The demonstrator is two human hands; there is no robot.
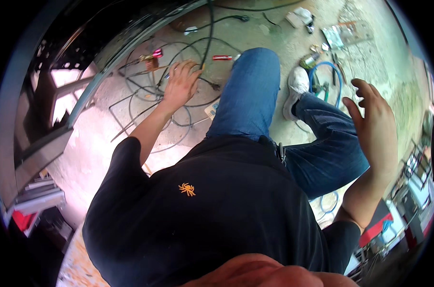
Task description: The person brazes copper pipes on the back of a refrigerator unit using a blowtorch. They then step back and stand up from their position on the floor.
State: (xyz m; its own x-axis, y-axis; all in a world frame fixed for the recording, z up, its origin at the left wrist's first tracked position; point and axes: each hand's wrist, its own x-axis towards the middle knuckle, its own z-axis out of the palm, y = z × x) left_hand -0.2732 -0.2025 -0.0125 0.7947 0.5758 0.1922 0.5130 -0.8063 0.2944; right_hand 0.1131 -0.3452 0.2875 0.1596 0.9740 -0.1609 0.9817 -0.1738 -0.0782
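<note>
My left hand (181, 85) is out over loops of black cable (210, 40) on the concrete floor. Its fingers are spread, and the cable runs down close to the index fingertip; whether they touch I cannot tell. Beside that hand, a brown finned part (152, 64) and a shiny pink piece (157, 53) lie among the loops. My right hand (375, 122) is raised at the right with thumb and fingers apart, holding nothing. Nearest to it on the floor are a blue hose (340, 71) and green-handled pliers (319, 91).
My bent legs in blue jeans (250, 91) take up the middle. A red tool (222, 58) lies left of the knee; a plug (216, 86) sits below it. A clear plastic bag (339, 34) lies at the far right. A metal frame (90, 98) edges the left.
</note>
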